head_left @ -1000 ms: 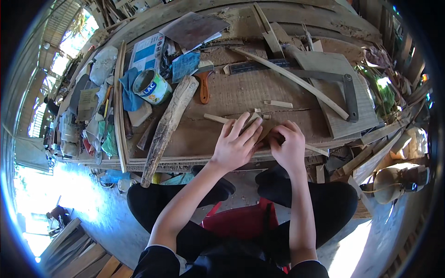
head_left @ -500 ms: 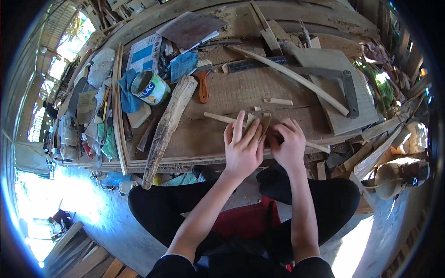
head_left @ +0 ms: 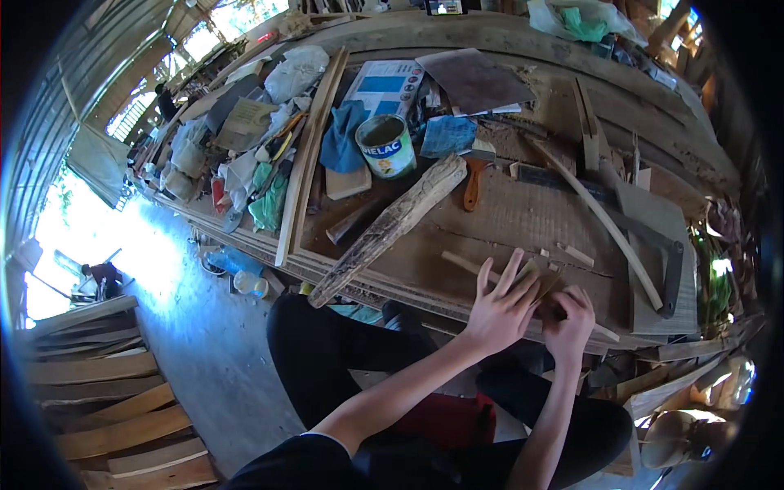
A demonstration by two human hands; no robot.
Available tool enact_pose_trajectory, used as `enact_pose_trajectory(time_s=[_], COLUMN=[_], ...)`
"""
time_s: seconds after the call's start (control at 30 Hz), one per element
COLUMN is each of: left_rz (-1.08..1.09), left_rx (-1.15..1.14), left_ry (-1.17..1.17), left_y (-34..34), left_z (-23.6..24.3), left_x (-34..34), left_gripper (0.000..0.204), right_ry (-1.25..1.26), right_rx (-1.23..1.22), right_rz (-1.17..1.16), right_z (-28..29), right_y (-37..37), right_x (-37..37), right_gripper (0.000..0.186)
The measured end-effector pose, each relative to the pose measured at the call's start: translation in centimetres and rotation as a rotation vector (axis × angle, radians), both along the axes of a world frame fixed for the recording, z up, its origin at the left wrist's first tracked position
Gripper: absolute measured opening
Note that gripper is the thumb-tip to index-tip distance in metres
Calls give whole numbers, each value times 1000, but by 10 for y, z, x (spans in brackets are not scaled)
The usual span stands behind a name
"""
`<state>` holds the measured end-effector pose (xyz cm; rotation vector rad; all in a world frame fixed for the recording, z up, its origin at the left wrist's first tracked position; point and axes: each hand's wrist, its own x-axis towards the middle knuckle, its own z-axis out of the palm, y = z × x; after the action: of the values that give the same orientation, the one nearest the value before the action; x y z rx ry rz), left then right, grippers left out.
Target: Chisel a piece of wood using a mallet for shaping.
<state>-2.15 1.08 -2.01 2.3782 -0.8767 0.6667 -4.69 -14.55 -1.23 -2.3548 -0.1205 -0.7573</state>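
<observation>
My left hand lies over a thin wooden stick at the near edge of the workbench, two fingers raised and spread. Its other fingers press on a small thin brown piece, which looks like folded sandpaper. Close against it, my right hand is curled, with thumb and fingers pinched at the right side of that piece. The fingers partly hide the piece and the middle of the stick. Just beyond lies a short wood offcut, with tiny bits of wood beside it.
A rough wood billet, an orange-handled brush and a paint can stand left of my hands. To the right are a metal-framed saw, a long wood strip and a board. Planks lie on the floor.
The view has turned left, so the bench and both hands appear farther right and lower. My hands stay together at the stick, with the brown piece between them.
</observation>
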Motion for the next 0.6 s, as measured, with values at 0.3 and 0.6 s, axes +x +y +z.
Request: enact_pose_trajectory(time_s=[0.3,0.6], left_rz=[-17,19], left_rx=[-10,3], left_ry=[26,53], left_y=[-8,-12], left_z=[2,0], left_x=[10,14], left_gripper=[35,35], right_ry=[-58,-9], right_rx=[-51,-79], right_rz=[-189,-134], right_z=[-3,-3], right_y=[10,9], right_x=[-2,6], right_gripper=[14,16])
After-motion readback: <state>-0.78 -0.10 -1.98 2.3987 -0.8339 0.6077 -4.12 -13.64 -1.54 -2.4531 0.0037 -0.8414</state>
